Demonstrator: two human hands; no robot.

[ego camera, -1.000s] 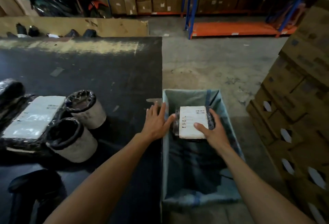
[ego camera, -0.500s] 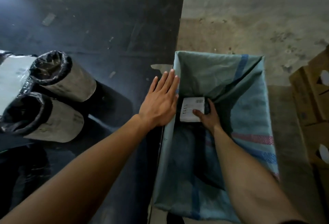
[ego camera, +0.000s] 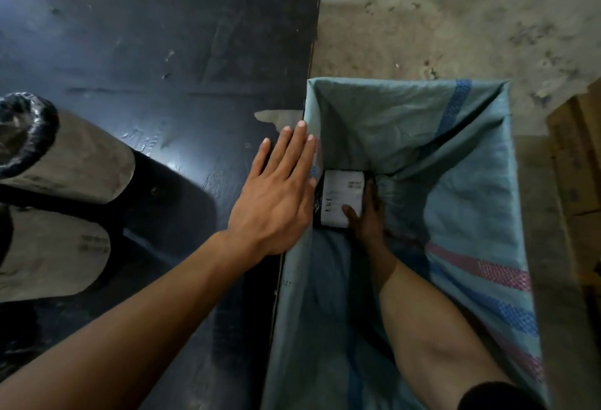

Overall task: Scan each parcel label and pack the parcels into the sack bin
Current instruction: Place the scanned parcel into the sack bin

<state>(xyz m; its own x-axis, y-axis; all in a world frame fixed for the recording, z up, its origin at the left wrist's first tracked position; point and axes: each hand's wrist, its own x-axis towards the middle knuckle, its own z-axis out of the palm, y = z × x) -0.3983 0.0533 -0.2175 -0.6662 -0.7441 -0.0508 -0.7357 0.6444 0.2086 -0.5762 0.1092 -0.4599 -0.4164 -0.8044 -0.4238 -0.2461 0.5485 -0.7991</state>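
Deep at centre frame, one small flat rectangular parcel wrapped in glossy black plastic with a white printed paper label (ego camera: 342, 196) lies low inside the pale blue-green woven sack bin (ego camera: 406, 123), close against the sack's left wall. Its label faces up, with small dark print too fine to read. The right hand (ego camera: 366, 214) reaches down into the sack and is clamped on the parcel's right edge, thumb lying over the label, fingers curled along the side. The sack's fabric is coarse and creased, with blue and pink woven stripes on its right wall, and its mouth is stretched into a rectangle. The left hand (ego camera: 276, 194) lies flat and spread, fingers together, holding nothing, over the edge where the smooth black table top (ego camera: 162, 35) meets the sack's rim. At the left edge of the frame, two cylindrical rolls in grey paper with crinkled black plastic ends (ego camera: 58, 149) lie side by side on the table. Stained bare concrete floor (ego camera: 455, 12) fills the upper right, and one brown cardboard box (ego camera: 575, 162) stands at the right edge.
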